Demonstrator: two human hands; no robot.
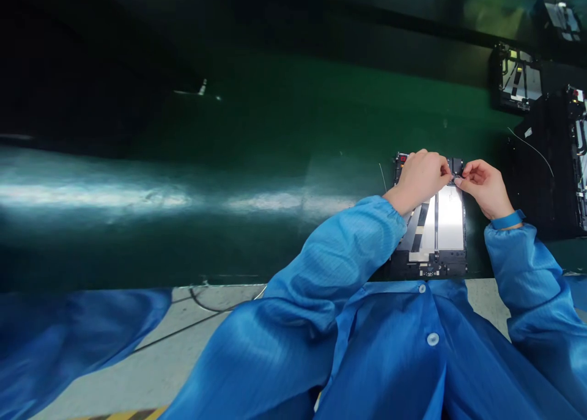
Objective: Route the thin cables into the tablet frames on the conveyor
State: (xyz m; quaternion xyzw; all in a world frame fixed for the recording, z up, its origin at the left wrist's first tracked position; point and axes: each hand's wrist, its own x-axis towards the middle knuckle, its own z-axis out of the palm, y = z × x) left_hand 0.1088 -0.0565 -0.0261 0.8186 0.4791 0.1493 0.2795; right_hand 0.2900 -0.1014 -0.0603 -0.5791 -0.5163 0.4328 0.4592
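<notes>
An opened tablet-like electronic device (pixel 449 218) lies on the green work mat (pixel 293 126) close to the front edge, its silvery inner plate, dark strips and small circuit parts exposed. Over its upper part, my left hand (pixel 422 174) is closed with thumb and forefinger pinched together. From the other side my right hand (pixel 487 187) also pinches, its fingertips almost meeting the left ones at the device's top edge. Whatever sits between the fingertips is too small to make out. A blue band (pixel 508 219) circles my right wrist.
More opened devices stand at the right: one (pixel 520 81) farther back, another (pixel 581 145) on a black stack (pixel 541 163). A thin white wire (pixel 534 148) lies over that stack. Small scraps (pixel 202 88) rest at the back left. Blue cloth (pixel 82 340) shows at lower left.
</notes>
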